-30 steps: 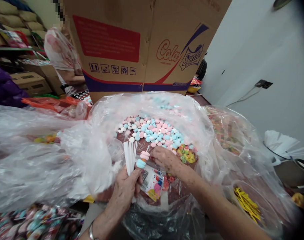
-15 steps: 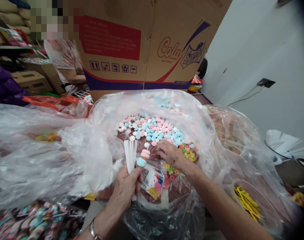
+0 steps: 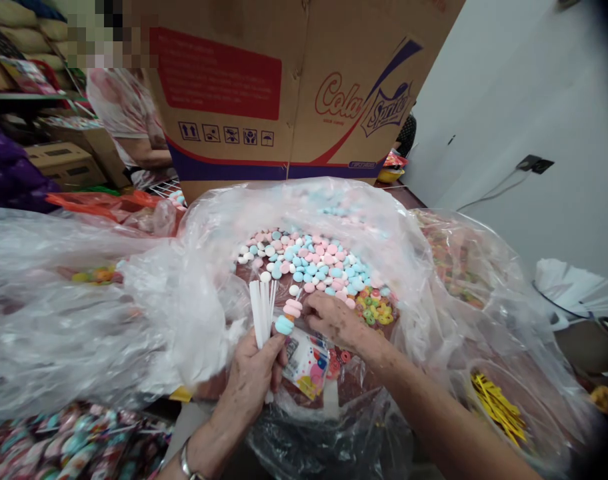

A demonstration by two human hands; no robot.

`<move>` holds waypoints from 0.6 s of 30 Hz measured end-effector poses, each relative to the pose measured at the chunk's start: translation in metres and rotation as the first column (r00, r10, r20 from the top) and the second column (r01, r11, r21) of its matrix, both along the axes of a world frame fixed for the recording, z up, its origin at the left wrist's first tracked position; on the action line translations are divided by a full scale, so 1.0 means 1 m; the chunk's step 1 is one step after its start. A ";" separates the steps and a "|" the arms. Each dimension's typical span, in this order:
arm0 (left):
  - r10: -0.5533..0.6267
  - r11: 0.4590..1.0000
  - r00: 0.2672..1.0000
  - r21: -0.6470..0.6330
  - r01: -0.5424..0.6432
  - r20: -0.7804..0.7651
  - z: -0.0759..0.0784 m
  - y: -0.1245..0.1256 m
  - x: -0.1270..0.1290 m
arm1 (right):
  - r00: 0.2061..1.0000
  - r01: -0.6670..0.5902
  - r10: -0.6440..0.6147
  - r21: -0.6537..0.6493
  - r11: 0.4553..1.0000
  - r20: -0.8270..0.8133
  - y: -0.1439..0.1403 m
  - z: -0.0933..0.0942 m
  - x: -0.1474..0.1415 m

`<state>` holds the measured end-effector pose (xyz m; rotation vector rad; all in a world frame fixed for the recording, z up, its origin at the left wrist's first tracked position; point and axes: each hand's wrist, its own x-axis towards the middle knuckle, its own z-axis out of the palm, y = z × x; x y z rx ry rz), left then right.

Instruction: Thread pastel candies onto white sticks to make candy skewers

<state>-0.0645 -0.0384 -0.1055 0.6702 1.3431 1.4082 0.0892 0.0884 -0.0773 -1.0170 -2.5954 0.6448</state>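
My left hand (image 3: pixel 257 363) is closed around a bundle of white sticks (image 3: pixel 262 308). The same hand grips a stick threaded with blue and pink candies (image 3: pixel 290 316) and a small orange piece between them. Under its fingers lies a printed clear wrapper (image 3: pixel 308 365) with coloured dots. My right hand (image 3: pixel 331 319) is just right of the threaded candies, fingertips curled together; whatever they pinch is hidden. Beyond it spreads a heap of pink, blue and white round candies (image 3: pixel 311 259). Small fruit-coloured rings (image 3: pixel 377 307) lie to the right of that hand.
A big cardboard box (image 3: pixel 294 87) stands behind the clear plastic sheeting (image 3: pixel 199 267). Yellow twist ties (image 3: pixel 499 407) sit in a container at right. Wrapped candy sticks (image 3: pixel 74 443) fill the lower left. Another person's arm (image 3: pixel 147 153) shows at back left.
My right hand has moved left and slightly down, from the edge of the candy heap toward the threaded stick. My left hand stays almost in place with its hold.
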 end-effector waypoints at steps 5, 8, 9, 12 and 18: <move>-0.017 0.999 1.000 -0.030 0.016 -0.022 0.006 0.002 0.002 | 0.923 0.141 -0.243 -0.327 0.934 -0.297 -0.004 0.004 0.002; -0.068 0.997 0.996 -0.046 0.065 -0.058 0.010 0.002 0.003 | 0.755 0.059 -0.434 -0.609 0.791 -0.492 -0.003 0.013 0.004; -0.079 0.996 0.994 -0.050 0.076 -0.070 0.012 0.002 0.003 | 0.718 0.027 -0.470 -0.655 0.755 -0.513 -0.004 0.016 0.004; -0.101 0.994 0.991 -0.061 0.095 -0.092 0.016 0.001 0.003 | 0.655 -0.026 -0.512 -0.694 0.720 -0.555 -0.007 0.020 0.003; -0.114 0.992 0.986 -0.076 0.105 -0.122 0.021 0.002 0.003 | 0.664 0.024 -0.395 -0.509 0.860 -0.635 -0.012 0.018 0.000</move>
